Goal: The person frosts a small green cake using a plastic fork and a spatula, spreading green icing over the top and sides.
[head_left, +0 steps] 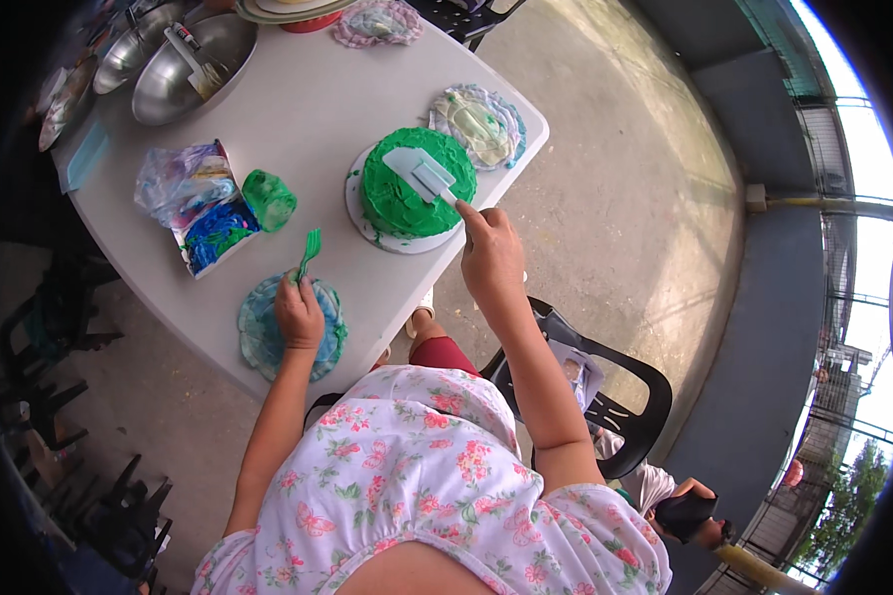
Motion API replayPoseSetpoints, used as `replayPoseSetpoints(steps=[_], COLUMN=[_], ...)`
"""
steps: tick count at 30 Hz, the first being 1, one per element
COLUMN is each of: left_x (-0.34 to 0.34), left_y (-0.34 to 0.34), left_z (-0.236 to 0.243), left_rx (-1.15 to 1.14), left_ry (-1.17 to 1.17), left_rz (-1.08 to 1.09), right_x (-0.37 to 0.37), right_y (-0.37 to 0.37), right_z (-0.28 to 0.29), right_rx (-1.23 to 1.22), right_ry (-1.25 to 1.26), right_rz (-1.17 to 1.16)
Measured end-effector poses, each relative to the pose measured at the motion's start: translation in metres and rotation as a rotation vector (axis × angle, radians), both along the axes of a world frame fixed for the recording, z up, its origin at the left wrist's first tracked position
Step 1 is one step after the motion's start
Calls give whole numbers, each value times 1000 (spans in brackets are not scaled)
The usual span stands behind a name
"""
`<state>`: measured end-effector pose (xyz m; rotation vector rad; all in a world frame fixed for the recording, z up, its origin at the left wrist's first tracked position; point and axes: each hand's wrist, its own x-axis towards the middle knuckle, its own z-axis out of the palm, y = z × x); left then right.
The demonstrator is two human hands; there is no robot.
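A round cake (382, 203) coated in rough green icing stands on a white cake board (356, 220) near the table's right edge. My right hand (493, 253) is closed around the handle of a pale spatula (404, 167), whose flat blade lies over the cake top. Whether the blade touches the icing I cannot tell. In my left hand (299, 312) is a small green fork (312, 248), tines pointing away from me. Below that hand lies a round blue-green stained cloth (263, 332). A green icing-smeared plastic bag (270, 200) sits between the fork and an open box (206, 260) smeared blue and green.
On the white table (298, 99), steel bowls (159, 94) stand at the far left, one with a spatula inside. Stained cloths (481, 124) lie near the right corner and far edge. A black plastic chair (645, 416) is at my right; another person (665, 496) is behind it.
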<state>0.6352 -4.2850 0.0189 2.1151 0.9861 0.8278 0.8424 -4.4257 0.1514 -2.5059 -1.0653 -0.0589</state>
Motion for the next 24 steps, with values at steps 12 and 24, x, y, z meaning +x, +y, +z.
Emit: replayPoseSetpoints(steps=[12, 24], left_x=[-2, 0], left_y=[0, 0], left_z=[-3, -2], left_rx=[8, 28], left_ry=[-13, -17], left_rz=[4, -14], right_x=[-22, -10], right_y=[-48, 1], right_z=[8, -2], right_rx=[-35, -15], right_ry=[158, 96], right_rz=[7, 52])
